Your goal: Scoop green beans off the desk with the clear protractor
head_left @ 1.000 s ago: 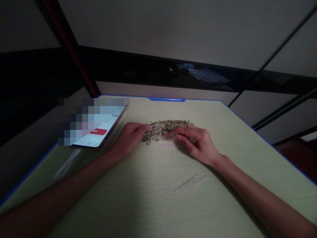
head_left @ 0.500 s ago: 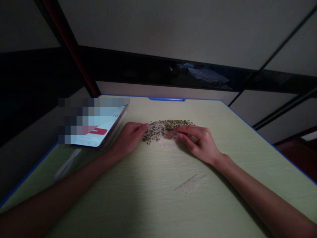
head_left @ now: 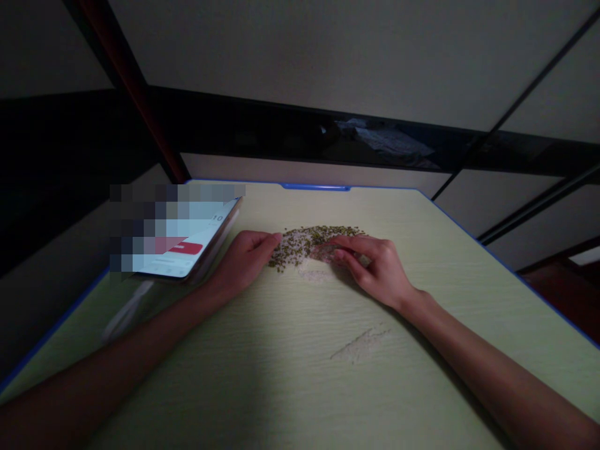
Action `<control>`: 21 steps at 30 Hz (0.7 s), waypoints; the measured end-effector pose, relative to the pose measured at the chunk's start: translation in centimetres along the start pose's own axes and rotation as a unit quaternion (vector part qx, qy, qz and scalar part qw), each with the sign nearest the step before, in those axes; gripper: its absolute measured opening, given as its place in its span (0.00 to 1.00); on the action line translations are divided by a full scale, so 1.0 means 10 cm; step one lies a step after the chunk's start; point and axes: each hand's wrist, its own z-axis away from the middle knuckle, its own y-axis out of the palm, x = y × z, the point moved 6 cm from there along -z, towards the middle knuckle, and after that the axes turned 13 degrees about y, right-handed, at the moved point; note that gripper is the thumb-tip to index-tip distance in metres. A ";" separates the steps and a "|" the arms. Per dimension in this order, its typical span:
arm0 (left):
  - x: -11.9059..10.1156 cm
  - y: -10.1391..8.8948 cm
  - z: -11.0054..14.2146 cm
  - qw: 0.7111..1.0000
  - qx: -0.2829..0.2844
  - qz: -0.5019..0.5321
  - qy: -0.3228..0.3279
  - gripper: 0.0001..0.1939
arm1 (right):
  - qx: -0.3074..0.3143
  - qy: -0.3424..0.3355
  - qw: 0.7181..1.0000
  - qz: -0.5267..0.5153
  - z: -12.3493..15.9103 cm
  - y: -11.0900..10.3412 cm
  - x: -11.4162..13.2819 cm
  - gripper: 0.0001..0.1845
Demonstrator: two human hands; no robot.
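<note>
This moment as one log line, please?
left hand: at left edge of pile of small green and pale grains | right hand: at pile's right, grip unclear | lit rectangular phone: left side

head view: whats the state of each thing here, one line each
Small olive-green seeds: loose, spread out
Fine pale grains: loose, partly among the seeds
Bare left hand: fingers curled, beside the seeds
Bare right hand: fingers bent, at the seeds; grip unclear
Flat rectangular phone: screen lit, partly pixelated
Thin white strip: lying down
Pale wood-grain table: partly shadowed
</note>
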 end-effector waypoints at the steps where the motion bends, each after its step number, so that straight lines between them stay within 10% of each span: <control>1: 0.00 0.00 0.00 1.000 0.000 -0.002 0.000 0.19 | 0.000 -0.001 1.000 0.000 0.00 0.00 0.00 0.14; 21: -0.01 0.00 0.01 1.000 -0.003 -0.001 -0.008 0.19 | 0.006 -0.026 1.000 0.015 -0.01 0.02 0.04 0.15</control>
